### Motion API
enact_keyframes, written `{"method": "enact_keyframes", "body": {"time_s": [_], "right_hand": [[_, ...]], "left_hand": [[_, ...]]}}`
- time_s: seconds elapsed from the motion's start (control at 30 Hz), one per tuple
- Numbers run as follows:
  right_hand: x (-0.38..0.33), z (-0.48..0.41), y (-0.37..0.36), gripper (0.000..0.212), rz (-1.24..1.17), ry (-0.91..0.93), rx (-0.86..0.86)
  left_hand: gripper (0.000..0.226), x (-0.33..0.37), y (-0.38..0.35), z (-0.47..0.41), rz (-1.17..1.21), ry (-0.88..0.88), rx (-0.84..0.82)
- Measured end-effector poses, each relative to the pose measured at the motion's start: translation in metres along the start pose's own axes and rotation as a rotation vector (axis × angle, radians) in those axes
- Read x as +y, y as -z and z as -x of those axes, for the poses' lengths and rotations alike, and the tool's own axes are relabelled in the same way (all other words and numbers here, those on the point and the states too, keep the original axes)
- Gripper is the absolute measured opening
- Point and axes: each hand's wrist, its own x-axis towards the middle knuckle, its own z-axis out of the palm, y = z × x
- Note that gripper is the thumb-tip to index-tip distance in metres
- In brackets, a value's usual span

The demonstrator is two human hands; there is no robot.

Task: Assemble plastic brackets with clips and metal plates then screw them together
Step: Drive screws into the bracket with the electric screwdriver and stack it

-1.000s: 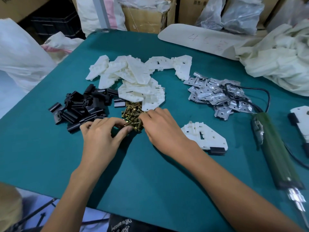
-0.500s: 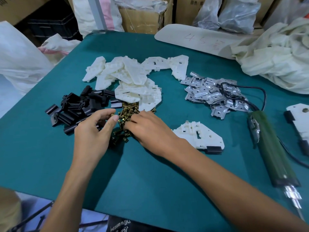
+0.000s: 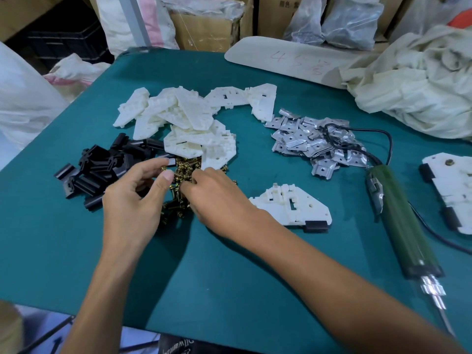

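Both hands are down in the little heap of brass screws [image 3: 182,172], centre-left of the frame. The heap is wedged between the black clips [image 3: 102,169] on the left and the pile of white plastic brackets [image 3: 189,121] just above. The left hand [image 3: 132,200] looks to be pinching one screw between thumb and forefinger. The right hand [image 3: 217,198] has its fingers curled down into the heap with the tips hidden, so I can't tell if it's got anything.

What matters next, I reckon: the bracket with a clip fitted [image 3: 293,208] lies flat just right of the right hand, so that hand's nearer. Further right, the green electric screwdriver [image 3: 398,215] lies on the worktop [image 3: 229,277], long axis running down-frame, bit toward the lower right corner. The metal plates [image 3: 314,141] sit upper right with its cable draped over them. Doesn't look like anything's in the way.
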Motion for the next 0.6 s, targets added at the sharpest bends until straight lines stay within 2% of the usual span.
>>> {"method": "enact_keyframes", "body": {"time_s": [0.13, 0.23, 0.3, 0.4, 0.47, 0.6], "right_hand": [[0.004, 0.004, 0.012, 0.013, -0.425, -0.213, 0.059], [0.023, 0.019, 0.027, 0.006, -0.732, -0.446, 0.201], [0.039, 0.039, 0.038, 0.015, -1.036, -0.599, 0.342], [0.063, 0.079, 0.052, 0.022, -1.534, -0.716, 0.521], [0.078, 0.106, 0.055, 0.022, -1.593, -0.737, 0.526], [0.097, 0.146, 0.051, 0.043, -1.447, -0.849, 0.553]], "left_hand": [[0.019, 0.005, 0.005, 0.001, 0.041, 0.004, 0.018], [0.019, 0.009, 0.002, 0.005, 0.078, 0.029, -0.007], [0.02, 0.013, -0.008, 0.011, 0.084, 0.054, -0.066], [0.02, 0.019, -0.031, 0.023, 0.043, 0.044, -0.226], [0.02, 0.021, -0.046, 0.028, 0.011, 0.033, -0.334], [0.02, 0.021, -0.068, 0.031, -0.078, -0.018, -0.44]]}}
